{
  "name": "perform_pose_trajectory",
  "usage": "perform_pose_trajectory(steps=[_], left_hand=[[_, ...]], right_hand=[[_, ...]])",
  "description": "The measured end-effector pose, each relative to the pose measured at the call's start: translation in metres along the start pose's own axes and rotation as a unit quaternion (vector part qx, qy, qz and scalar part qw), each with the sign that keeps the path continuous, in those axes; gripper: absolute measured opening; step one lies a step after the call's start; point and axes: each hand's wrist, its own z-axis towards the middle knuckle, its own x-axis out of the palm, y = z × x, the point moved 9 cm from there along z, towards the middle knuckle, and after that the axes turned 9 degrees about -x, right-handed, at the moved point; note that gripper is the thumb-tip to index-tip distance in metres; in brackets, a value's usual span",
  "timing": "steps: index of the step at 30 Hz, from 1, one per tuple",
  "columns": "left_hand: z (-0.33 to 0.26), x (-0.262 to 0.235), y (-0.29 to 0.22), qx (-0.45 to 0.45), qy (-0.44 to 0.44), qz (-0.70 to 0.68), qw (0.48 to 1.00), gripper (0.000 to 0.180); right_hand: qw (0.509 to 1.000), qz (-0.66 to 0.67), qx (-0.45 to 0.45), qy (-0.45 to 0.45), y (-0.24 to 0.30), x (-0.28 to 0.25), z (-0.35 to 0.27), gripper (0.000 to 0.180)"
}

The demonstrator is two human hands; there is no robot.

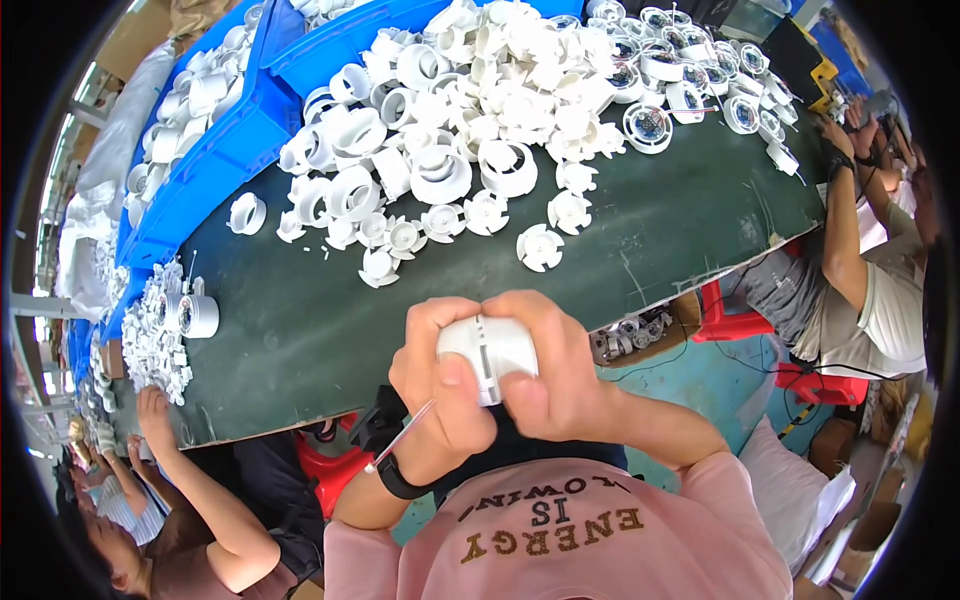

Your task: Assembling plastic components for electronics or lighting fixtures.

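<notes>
Both my hands grip a rounded white plastic housing in front of my chest, at the near edge of the table. My left hand is closed around its left side, the thumb pressed on the face. From the right, my right hand wraps the housing, with its thumb low on the shell. A narrow slotted strip runs down the middle between the thumbs. A thin pale wire with a small reddish tip sticks out below my left hand, beside a black wristband.
White rings and finned parts are heaped on the dark green table. Round units with circuit boards lie at the far right, blue bins at the far left. Small white pieces are piled left. Co-workers sit on both sides.
</notes>
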Motion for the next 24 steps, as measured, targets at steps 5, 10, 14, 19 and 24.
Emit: perform_pose_trajectory(steps=[5, 10, 14, 19, 24], left_hand=[[0.01, -0.008, 0.005, -0.006, 0.023, 0.013, 1.0, 0.033], [0.047, -0.025, 0.04, -0.23, 0.047, -0.123, 0.964, 0.031], [0.039, -0.007, 0.011, -0.153, 0.198, -0.046, 0.967, 0.086], [0.081, -0.026, -0.012, -0.025, 0.343, 0.106, 0.933, 0.086], [0.25, -0.179, 0.001, 0.19, -0.206, 0.341, 0.898, 0.06]], right_hand=[[0.992, -0.071, -0.022, 0.098, -0.002, 0.013, 0.015, 0.044], [0.976, -0.088, 0.142, 0.138, -0.028, 0.016, 0.03, 0.058], [0.992, -0.09, 0.056, 0.075, -0.004, 0.021, 0.05, 0.064], [0.952, 0.221, 0.17, -0.124, -0.063, 0.025, 0.053, 0.047], [0.945, 0.225, 0.216, -0.101, -0.075, 0.023, 0.062, 0.041]])
